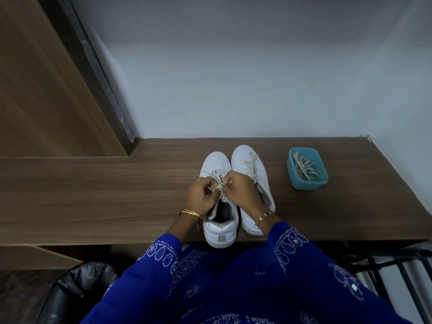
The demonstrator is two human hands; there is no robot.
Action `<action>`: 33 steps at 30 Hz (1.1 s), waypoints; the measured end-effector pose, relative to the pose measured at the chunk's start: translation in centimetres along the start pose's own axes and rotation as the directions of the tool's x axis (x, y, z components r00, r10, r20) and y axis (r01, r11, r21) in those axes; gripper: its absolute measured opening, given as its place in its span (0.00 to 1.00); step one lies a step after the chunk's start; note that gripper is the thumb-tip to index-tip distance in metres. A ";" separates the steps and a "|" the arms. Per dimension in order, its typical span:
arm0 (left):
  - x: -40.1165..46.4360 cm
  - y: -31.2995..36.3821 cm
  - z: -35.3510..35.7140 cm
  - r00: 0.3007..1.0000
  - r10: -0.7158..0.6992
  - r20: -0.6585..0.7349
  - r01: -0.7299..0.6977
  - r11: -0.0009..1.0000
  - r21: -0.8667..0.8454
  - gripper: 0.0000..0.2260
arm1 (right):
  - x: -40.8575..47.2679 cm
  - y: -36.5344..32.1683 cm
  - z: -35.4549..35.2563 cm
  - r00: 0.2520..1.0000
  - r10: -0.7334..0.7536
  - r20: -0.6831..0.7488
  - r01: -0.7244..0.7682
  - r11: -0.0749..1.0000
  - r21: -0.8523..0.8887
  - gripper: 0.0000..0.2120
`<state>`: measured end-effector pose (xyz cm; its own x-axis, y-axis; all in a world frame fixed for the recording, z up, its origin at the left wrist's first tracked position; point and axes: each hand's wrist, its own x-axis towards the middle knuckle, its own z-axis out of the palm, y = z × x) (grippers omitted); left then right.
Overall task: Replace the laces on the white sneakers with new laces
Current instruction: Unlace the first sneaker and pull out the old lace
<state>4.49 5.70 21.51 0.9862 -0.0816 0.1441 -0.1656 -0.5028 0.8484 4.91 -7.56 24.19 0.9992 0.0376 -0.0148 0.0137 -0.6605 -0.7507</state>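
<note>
Your two hands meet over the left sneaker [218, 202], just below the middle of the frame, and both are working its lace [216, 177]. Your left hand [202, 198] has its fingers curled in, pinching a strand of that lace between thumb and fingertips, and your right hand [238, 191] is curled the same way, pinching the lace from the other side, so the two sets of fingers nearly touch over the eyelets. The lace runs up from your hands in loose loops toward the toe, and one end trails down across the dark opening of the shoe. The right sneaker [253, 181] stands just beside the first, touching or nearly touching it, toes pointing toward the wall [233, 78]; your right wrist hides part of its heel, and its own lace [250, 166] is still threaded across the front. Both shoes sit on the wooden counter [93, 195], with the left one's heel at the near edge. Well to the right, in the centre right of the frame, a small blue tub [306, 168] stands upright on the counter with a bundle of pale laces [304, 168] lying inside it. You wear a gold bangle [191, 213] on your left wrist, a thin bracelet [264, 217] on your right, and blue embroidered sleeves [152, 265]. A black bin bag [77, 291] shows at the lower left, below the counter.
</note>
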 end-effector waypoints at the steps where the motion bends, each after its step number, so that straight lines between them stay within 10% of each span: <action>1: 0.0 0.2 0.0 1.000 -0.008 -0.010 0.008 1.000 -0.001 0.04 | 0.0 -0.1 0.1 0.999 0.032 -0.023 -0.031 0.999 0.017 0.03; 7: -0.1 1.0 0.6 0.878 -0.476 0.052 0.405 0.679 -0.612 0.14 | 0.5 0.1 0.9 0.963 0.268 -0.013 -0.252 0.921 0.298 0.12; 13: 0.2 1.6 -0.4 0.851 -0.476 0.220 0.485 0.554 -0.677 0.12 | 0.3 0.2 0.4 0.993 0.088 0.084 -0.094 0.993 0.076 0.13; 17: 0.4 1.1 -1.1 0.792 -0.569 0.224 0.494 0.379 -0.783 0.13 | 0.8 -0.4 -0.8 0.953 0.270 0.137 -0.302 0.871 0.387 0.09; 26: 3.0 4.3 -4.8 0.879 -0.446 0.167 0.352 0.372 -0.859 0.22 | 3.1 -5.0 -6.8 0.969 0.192 0.156 -0.232 0.491 0.840 0.11; 30: 4.4 4.5 -7.6 0.885 -0.448 0.127 0.316 0.378 -0.870 0.26 | 4.3 -6.3 -9.6 0.978 0.195 0.069 -0.169 0.562 0.810 0.09; 33: 5.2 4.3 -8.7 0.854 -0.519 0.026 0.339 0.520 -0.784 0.19 | 5.0 -6.4 -9.6 0.982 0.189 -0.013 -0.149 0.811 0.566 0.05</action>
<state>8.83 10.57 30.32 0.9286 0.1692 -0.3302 0.2460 0.3854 0.8894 10.18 -10.35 35.21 0.9841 -0.0976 -0.1484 -0.1594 -0.1166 -0.9803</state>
